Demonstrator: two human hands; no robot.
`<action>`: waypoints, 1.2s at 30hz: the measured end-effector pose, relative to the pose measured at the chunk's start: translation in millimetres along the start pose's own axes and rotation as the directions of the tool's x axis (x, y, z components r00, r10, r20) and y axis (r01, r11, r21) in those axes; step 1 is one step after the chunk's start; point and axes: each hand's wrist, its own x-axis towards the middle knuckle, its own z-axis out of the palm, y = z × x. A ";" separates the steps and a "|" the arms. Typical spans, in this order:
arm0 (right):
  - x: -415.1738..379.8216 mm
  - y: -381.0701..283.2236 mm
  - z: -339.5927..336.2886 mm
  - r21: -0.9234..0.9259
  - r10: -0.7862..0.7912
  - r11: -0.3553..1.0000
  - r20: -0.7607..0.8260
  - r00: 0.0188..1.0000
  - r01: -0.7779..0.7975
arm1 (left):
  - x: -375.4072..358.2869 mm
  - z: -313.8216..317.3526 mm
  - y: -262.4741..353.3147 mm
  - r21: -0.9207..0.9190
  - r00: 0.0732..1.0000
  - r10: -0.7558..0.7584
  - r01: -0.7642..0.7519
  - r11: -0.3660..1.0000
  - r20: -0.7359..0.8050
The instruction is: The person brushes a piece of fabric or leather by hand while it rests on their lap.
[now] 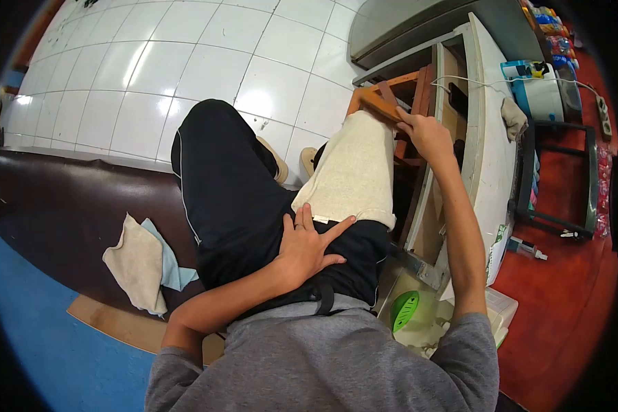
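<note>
A cream cloth lies spread over my right thigh, its near edge close to my waist. My left hand rests flat on my lap with fingers spread, the fingertips on the cloth's near edge beside a small white tag. Beyond my knee, my right hand is closed on the end of a long brown wooden piece, just past the cloth's far edge. That piece overlaps a reddish-brown wooden frame behind it; I cannot tell whether the two are joined.
On the dark brown bench seat to my left lie a beige cloth and a light blue cloth. To my right stands a white-topped cabinet with an open front. A green slotted object sits by my right hip.
</note>
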 end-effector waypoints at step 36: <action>-178.2 1.3 88.9 0.907 0.084 0.417 -0.106 0.991 0.061 | 60.8 -2.2 30.9 -0.061 0.828 0.493 -0.525 0.849 -0.268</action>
